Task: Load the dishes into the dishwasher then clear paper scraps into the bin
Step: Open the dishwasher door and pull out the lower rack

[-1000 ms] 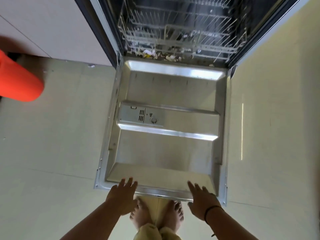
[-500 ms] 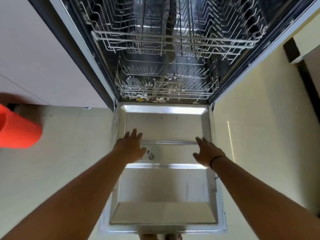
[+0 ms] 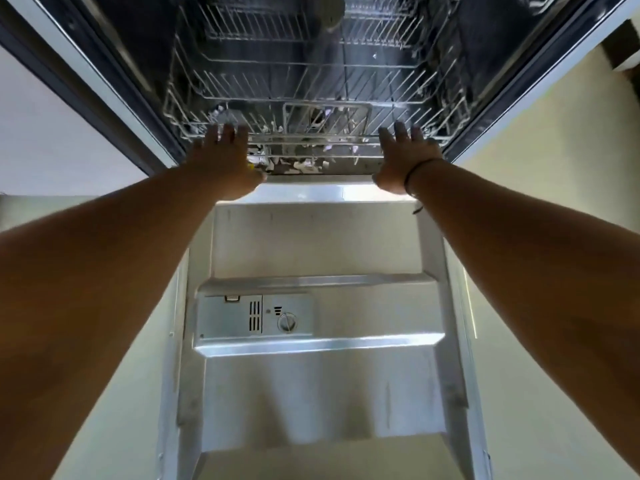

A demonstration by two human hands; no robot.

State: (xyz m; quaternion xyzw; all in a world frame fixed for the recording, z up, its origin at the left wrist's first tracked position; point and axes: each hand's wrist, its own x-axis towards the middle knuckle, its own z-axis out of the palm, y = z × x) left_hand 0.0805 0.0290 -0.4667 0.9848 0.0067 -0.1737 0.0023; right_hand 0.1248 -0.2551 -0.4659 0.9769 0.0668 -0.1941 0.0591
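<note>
Both hands, the left hand [image 3: 227, 161] and right hand [image 3: 407, 157], reach flat with straight fingers, holding nothing, to the lower rack [image 3: 311, 133] front at twelve o'clock, likely to draw it out. Paper scraps [image 3: 301, 166] lie beneath its front rail, just beyond the lowered door [image 3: 311, 237].

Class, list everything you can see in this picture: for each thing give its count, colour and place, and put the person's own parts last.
dishwasher door: one, silver steel, folded down flat below the arms
detergent dispenser: one, grey, on the door's inner face
lower rack: one, white wire, inside the tub
upper rack: one, white wire, above the lower one
paper scraps: several, white and yellow, along the tub's front edge
floor: cream tiles, both sides of the door
left hand: one, fingers straight, at the lower rack's front
right hand: one, fingers straight, dark wristband, at the rack's front
</note>
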